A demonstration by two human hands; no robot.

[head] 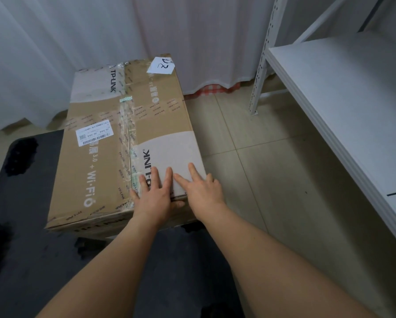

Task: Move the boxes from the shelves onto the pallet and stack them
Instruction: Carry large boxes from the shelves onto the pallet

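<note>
Both hands, left hand point(154, 193) and right hand point(200, 188), press spread flat on the cardboard box point(123, 143). Stiff, bulky, probably weighty. Grip opposite bottom edges.

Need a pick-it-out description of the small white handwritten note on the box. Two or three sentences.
Start at the big brown cardboard box lying on the dark pallet, left of the white shelf. Go to the box's far right corner, away from both hands, for the small white note. Unlike the barcode label nearer the left edge, it is handwritten in black marker.
</note>
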